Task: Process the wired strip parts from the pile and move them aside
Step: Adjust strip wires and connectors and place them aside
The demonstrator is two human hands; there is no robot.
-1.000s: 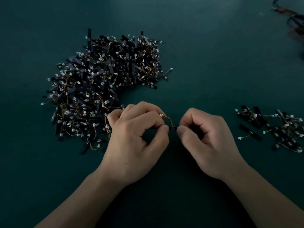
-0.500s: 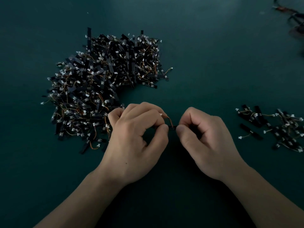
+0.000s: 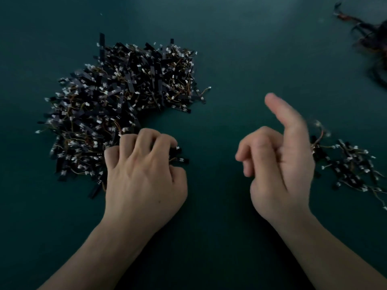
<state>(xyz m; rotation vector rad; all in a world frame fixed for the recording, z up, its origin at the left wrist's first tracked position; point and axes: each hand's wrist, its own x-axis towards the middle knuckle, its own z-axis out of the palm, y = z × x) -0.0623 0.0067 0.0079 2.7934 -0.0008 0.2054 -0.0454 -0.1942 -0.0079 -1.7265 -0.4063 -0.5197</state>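
While its fingers are curling down like a claw, the left hand (image 3: 144, 176) is gripping a couple of strip parts (image 3: 179, 156) at the 5 o'clock edge of the pile (image 3: 125, 97). Their black ends and one white connector are poking out from under the fingertips toward 3 o'clock. I judge it is gathering the next piece to work.

The right hand (image 3: 280, 164) is hovering, blurred, above the tabletop (image 3: 240, 59). Its index finger is pointing toward 11 o'clock and the others are folding loosely, seemingly holding nothing. At its 2 o'clock side a smeared wire loop (image 3: 317, 131) is showing, resting or airborne I cannot tell.

Beyond it, at 3 o'clock, the finished group (image 3: 351, 164) is lying well apart from the big heap at 10 o'clock, presumably keeping done and undone pieces separate. A dark tangle (image 3: 370, 38) is sitting at 1 o'clock.
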